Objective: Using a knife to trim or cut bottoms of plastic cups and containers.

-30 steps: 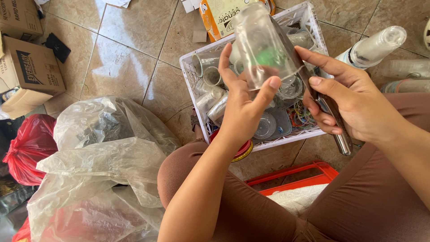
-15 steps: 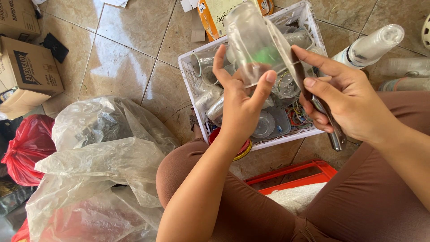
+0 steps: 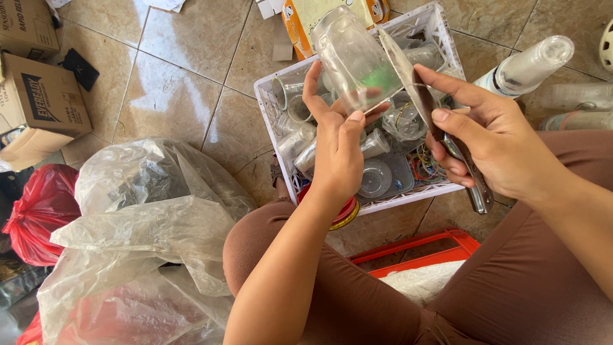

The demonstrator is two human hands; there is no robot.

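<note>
Gripping a clear plastic cup (image 3: 353,61) tilted above the white crate (image 3: 440,29), the left hand (image 3: 336,150) wraps fingers around its base, while the right hand (image 3: 491,144), at three o'clock, clasps a knife (image 3: 421,102) whose blade touches the cup; crumpled plastic bags (image 3: 147,223) lie at eight o'clock.

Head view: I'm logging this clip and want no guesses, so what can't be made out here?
- Cup: the left hand grips it from below, so its base is covered.
- Knife: the right hand wraps the handle; where the blade meets the cup is blurred.
- Crate: clear cups overlap; a count is impossible.
- Bags: cloudy plastic hides the contents.
- Box: cut off by the left edge.
</note>
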